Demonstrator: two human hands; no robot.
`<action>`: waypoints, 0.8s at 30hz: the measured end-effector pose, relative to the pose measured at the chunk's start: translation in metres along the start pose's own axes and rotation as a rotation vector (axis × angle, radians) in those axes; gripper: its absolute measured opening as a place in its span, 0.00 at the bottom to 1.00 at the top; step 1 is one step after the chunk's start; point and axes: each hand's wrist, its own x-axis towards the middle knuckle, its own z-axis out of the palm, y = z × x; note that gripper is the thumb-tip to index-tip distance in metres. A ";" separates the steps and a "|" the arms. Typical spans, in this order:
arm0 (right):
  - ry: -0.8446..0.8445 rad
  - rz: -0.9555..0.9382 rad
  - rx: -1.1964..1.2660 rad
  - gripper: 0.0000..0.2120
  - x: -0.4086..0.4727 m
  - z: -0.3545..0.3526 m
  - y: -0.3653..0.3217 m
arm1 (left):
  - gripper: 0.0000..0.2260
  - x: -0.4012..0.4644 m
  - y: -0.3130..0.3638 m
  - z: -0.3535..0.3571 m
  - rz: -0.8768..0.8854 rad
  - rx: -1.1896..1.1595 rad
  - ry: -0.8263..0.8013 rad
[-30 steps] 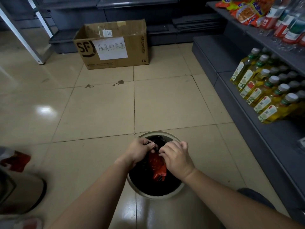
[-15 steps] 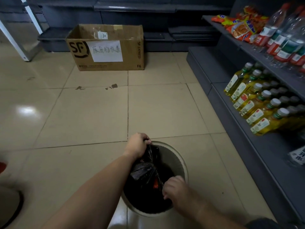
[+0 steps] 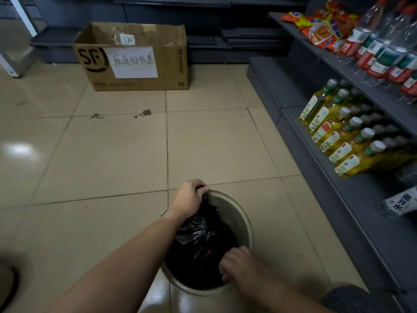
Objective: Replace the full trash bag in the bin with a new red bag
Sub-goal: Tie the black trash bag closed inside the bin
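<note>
While the bin sat low in the middle of the frame:
Bin (image 3: 242,213): round, pale, on the tile floor.
Black bag (image 3: 198,233): full, inside the bin.
Left hand (image 3: 189,199): fingers closed tight on the bag's top.
Right hand (image 3: 240,265): fingers curled at the bag's near edge; grip hidden.
Cardboard box (image 3: 133,57): upper left.
Oil bottles (image 3: 338,134): right shelf.

A small shop. At the right of the frame, grey shelving (image 3: 352,71) carries rows of oil bottles (image 3: 334,132), water bottles (image 3: 383,46) and snack packets (image 3: 320,26). A labelled carton (image 3: 133,57) sits on the tiled floor (image 3: 112,154), upper left.
</note>
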 end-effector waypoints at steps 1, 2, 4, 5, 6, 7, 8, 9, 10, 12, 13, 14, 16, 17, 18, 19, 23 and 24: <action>0.015 0.020 0.011 0.07 0.003 -0.003 -0.004 | 0.06 -0.004 0.002 -0.004 0.019 -0.022 -0.035; 0.046 0.045 0.020 0.07 0.006 -0.005 -0.008 | 0.05 -0.007 0.005 -0.008 0.038 -0.041 -0.070; 0.131 0.131 0.067 0.08 0.015 -0.013 -0.016 | 0.05 -0.015 0.009 -0.016 0.071 -0.073 -0.144; 0.173 0.182 0.092 0.07 0.020 -0.019 -0.018 | 0.06 -0.019 0.011 -0.019 0.085 -0.087 -0.178; 0.205 0.226 0.118 0.05 0.026 -0.025 -0.020 | 0.07 -0.022 0.011 -0.020 0.092 -0.111 -0.211; 0.229 0.263 0.142 0.03 0.032 -0.032 -0.020 | 0.09 -0.026 0.011 -0.020 0.090 -0.150 -0.244; 0.242 0.291 0.167 0.03 0.037 -0.038 -0.018 | 0.10 -0.031 0.011 -0.020 0.080 -0.197 -0.272; 0.253 0.300 0.189 0.03 0.042 -0.044 -0.016 | 0.10 -0.035 0.012 -0.019 0.067 -0.238 -0.292; 0.271 0.294 0.205 0.04 0.047 -0.050 -0.014 | 0.10 -0.040 0.013 -0.018 0.054 -0.269 -0.302; 0.322 0.263 0.240 0.04 0.057 -0.057 -0.011 | 0.10 -0.049 0.015 -0.016 0.041 -0.322 -0.305; 0.352 0.261 0.269 0.05 0.061 -0.059 -0.009 | 0.11 -0.054 0.017 -0.015 0.040 -0.357 -0.301; 0.378 0.281 0.304 0.05 0.065 -0.060 -0.007 | 0.12 -0.059 0.019 -0.014 0.036 -0.398 -0.295; 0.415 0.377 0.368 0.05 0.070 -0.060 -0.003 | 0.15 -0.066 0.020 -0.014 0.020 -0.483 -0.288; 0.430 0.425 0.402 0.06 0.072 -0.060 -0.001 | 0.16 -0.069 0.020 -0.014 0.008 -0.520 -0.297; 0.441 0.462 0.436 0.07 0.073 -0.059 0.000 | 0.16 -0.072 0.020 -0.015 -0.008 -0.546 -0.309; 0.450 0.489 0.466 0.09 0.074 -0.059 0.000 | 0.17 -0.075 0.020 -0.015 -0.019 -0.559 -0.325; 0.433 0.566 0.572 0.12 0.075 -0.057 -0.002 | 0.21 -0.079 0.023 -0.012 -0.014 -0.394 -0.212; 0.415 0.575 0.590 0.14 0.075 -0.057 -0.002 | 0.20 -0.079 0.025 -0.011 -0.014 -0.357 -0.165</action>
